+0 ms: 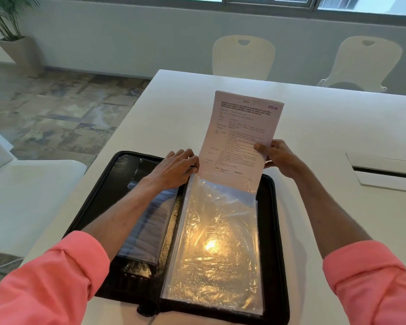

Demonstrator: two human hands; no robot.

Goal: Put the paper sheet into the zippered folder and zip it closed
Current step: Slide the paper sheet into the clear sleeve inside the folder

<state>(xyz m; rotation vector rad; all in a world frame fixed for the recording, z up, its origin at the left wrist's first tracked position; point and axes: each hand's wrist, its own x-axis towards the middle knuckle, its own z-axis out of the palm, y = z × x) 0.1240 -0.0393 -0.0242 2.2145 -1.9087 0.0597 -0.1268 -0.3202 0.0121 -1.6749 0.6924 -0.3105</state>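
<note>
One paper sheet (240, 139) entering sleeve (218, 231)

Right hand (279, 157) pinches the paper sheet (242, 137), its bottom edge inside the open folder's (271, 231) clear sleeve (213, 242).

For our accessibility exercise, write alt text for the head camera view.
A person's right hand slides a printed paper sheet into a clear plastic sleeve of an open black zippered folder on a white table, while the left hand holds the sleeve's top edge.
</note>
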